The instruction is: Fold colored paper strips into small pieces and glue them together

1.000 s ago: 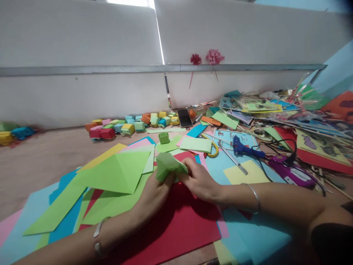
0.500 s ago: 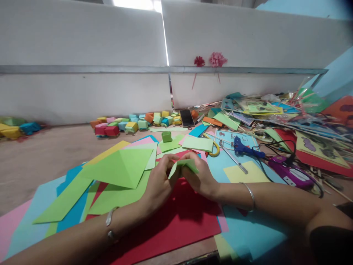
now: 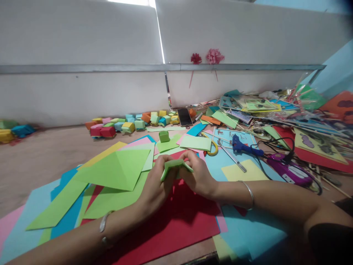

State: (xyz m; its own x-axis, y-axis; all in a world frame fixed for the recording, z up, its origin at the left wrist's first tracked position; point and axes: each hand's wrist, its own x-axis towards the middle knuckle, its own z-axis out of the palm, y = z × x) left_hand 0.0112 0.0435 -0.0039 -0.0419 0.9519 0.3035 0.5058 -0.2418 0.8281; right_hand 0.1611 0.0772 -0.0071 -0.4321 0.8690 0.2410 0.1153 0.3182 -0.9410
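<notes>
Both hands meet over a red sheet [image 3: 176, 217] in the middle of the table. My left hand [image 3: 156, 184] and my right hand [image 3: 197, 176] pinch a small folded green paper piece [image 3: 175, 166] between their fingertips, holding it a little above the red sheet. Each wrist wears a thin silver bangle. A large folded green sheet [image 3: 116, 171] lies just left of my left hand.
Coloured paper sheets cover the near table. A small green paper cube [image 3: 164, 136] stands behind the hands, with a row of several coloured paper cubes [image 3: 129, 123] and a phone [image 3: 184, 117] near the white wall. A blue glue gun [image 3: 244, 147], yellow-handled scissors [image 3: 212, 147] and a craft pile [image 3: 289, 114] lie to the right.
The green piece was puffed and raised a second ago; both hands have pressed it flatter and lower, closer together over the red sheet.
</notes>
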